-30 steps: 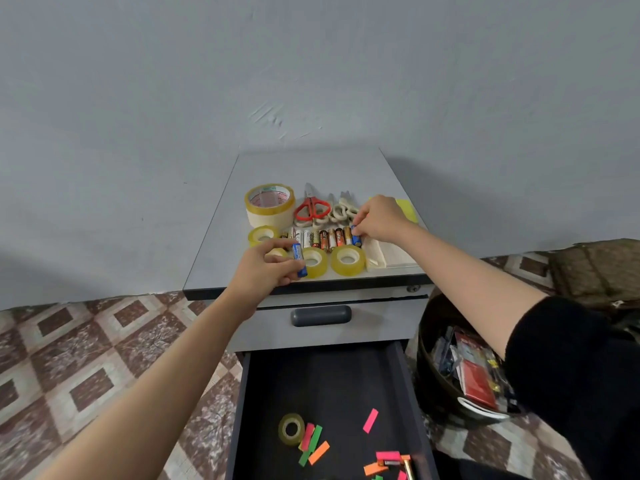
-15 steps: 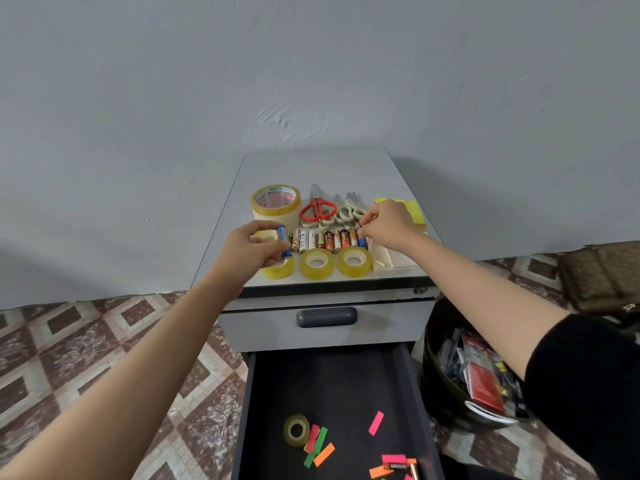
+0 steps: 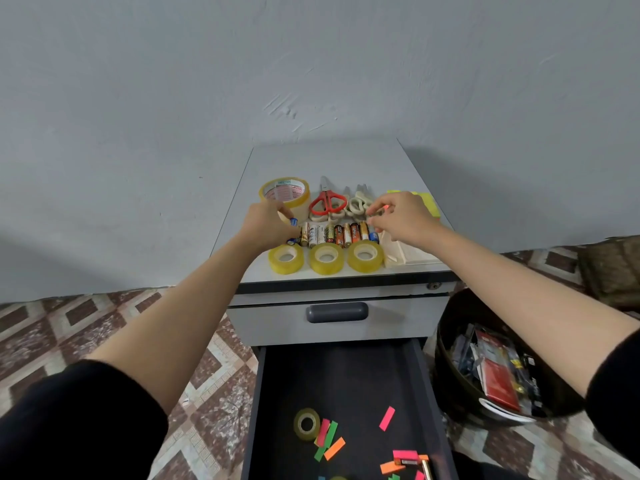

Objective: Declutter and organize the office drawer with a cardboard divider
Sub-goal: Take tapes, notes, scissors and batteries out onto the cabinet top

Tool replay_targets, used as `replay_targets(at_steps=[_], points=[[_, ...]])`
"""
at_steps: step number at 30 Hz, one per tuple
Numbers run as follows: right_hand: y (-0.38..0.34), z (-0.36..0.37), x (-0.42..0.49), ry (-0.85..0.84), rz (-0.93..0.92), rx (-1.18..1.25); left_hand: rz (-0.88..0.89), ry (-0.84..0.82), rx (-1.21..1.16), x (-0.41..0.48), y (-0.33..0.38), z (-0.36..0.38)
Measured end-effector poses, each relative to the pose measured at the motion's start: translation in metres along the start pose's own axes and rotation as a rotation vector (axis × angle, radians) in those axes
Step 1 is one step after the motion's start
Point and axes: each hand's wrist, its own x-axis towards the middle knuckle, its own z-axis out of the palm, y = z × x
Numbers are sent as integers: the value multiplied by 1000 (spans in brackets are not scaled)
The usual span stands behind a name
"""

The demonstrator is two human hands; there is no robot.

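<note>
left hand [image 3: 268, 226] pinches a blue battery [image 3: 293, 222] at the left end of the battery row [image 3: 341, 233], mid-frame — right hand [image 3: 401, 220] curls at the right end, hold unclear.

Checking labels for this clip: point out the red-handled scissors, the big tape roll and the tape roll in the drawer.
red-handled scissors [image 3: 327, 197]: head view, where handles meet.
big tape roll [image 3: 301, 207]: head view, side wall.
tape roll in the drawer [image 3: 298, 424]: head view, ring's left side.
</note>
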Motion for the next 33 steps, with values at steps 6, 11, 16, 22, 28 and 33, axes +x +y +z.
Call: replay_targets(at_steps=[6, 11, 16, 22, 28, 33], points=[[-3, 6, -12, -58, -22, 49, -20, -18, 1, 4, 9, 1], [-6, 5, -18, -70, 41, 123, -4, -10, 55, 5, 10, 8], [-3, 3, -20, -58, 75, 146, -7, 31, 79, 5, 8, 11], [-8, -2, -32, 37, 70, 165, -30, 99, -26, -5, 4, 7], [-24, -3, -59, 22, 14, 181, 29, 85, -188, -46, 2, 5], [-30, 4, -95, -5, 28, 222, 28, 13, -251, -91, -7, 11]])
